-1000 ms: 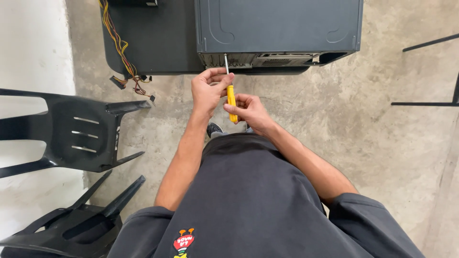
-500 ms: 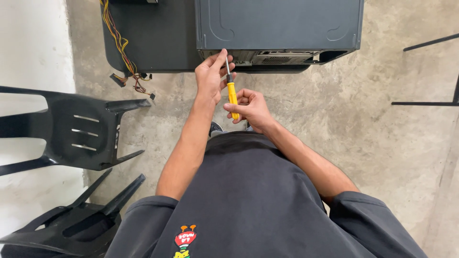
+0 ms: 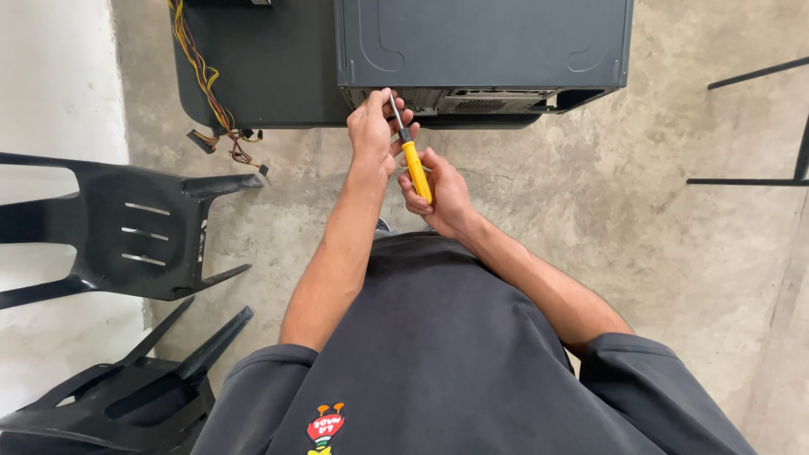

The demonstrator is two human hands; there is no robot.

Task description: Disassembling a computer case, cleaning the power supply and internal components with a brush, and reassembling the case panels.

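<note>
Head view shows me the yellow-handled screwdriver (image 3: 413, 160) with its shaft angled up to the rear edge of the dark computer case (image 3: 484, 42), which lies on the concrete floor (image 3: 674, 253). My right hand (image 3: 442, 198) is wrapped tight around the handle, and my left hand (image 3: 375, 126) pinches the shaft near the tip. The case panel is on, so I judge the screw work barely begun; loose coloured wires (image 3: 211, 101) and black plastic chairs (image 3: 126, 227) sit off to the left.

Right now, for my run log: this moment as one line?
right hand: grips yellow screwdriver | left hand: steadies shaft | tip: at computer case rear edge
</note>
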